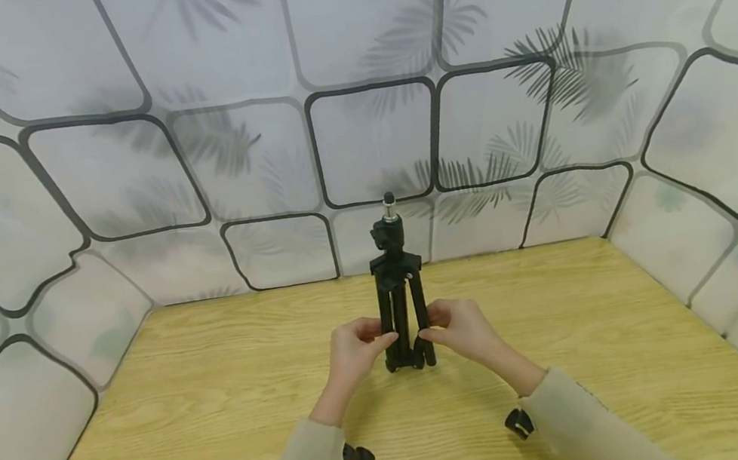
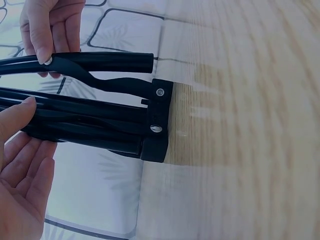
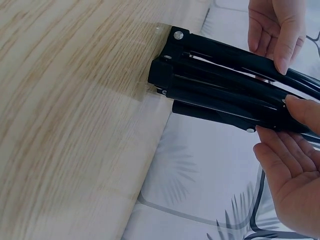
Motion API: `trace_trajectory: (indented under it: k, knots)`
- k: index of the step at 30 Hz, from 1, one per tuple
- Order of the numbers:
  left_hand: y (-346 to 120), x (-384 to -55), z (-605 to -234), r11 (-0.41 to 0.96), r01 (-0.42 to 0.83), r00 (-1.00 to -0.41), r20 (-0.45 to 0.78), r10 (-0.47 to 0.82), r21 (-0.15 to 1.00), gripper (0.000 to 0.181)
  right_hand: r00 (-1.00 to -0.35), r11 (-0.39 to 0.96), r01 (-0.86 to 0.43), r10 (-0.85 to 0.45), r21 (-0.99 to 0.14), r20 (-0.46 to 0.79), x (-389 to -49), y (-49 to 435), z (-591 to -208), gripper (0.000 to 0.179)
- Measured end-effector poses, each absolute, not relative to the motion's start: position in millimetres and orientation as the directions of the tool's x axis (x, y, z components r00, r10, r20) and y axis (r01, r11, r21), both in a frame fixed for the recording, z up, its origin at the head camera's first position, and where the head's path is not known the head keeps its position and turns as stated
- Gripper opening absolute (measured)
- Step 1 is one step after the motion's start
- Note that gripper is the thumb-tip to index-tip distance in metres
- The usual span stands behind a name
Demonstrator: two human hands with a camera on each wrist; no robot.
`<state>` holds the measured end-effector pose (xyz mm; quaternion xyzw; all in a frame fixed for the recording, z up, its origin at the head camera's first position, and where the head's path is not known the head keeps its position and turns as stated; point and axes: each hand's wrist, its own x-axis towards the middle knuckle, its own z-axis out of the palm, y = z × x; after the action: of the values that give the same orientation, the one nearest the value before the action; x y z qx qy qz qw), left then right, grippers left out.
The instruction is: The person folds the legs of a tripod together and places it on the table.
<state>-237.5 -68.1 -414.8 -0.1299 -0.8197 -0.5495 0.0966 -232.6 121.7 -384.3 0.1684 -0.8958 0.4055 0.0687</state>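
The tripod [image 1: 397,263] stands upright on the desk [image 1: 224,398]; left hand [image 1: 353,347] at its left, right hand [image 1: 465,330] at its right, equally near, each pinching a leg [image 1: 419,296].

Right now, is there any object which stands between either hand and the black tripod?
No, nothing visible stands in the way: the left hand and the right hand both grip the legs of the black tripod directly.
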Motion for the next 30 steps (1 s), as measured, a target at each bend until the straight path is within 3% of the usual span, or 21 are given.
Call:
trace_trajectory:
  k: [30]
  knots:
    - [-68.0, -236.9, -414.1, 0.364, 0.32, -0.947, 0.306, 0.1, 0.875, 0.021, -0.911, 0.596, -0.411, -0.251, -0.69, 0.326, -235.9, 114.3, -384.9, 0.019]
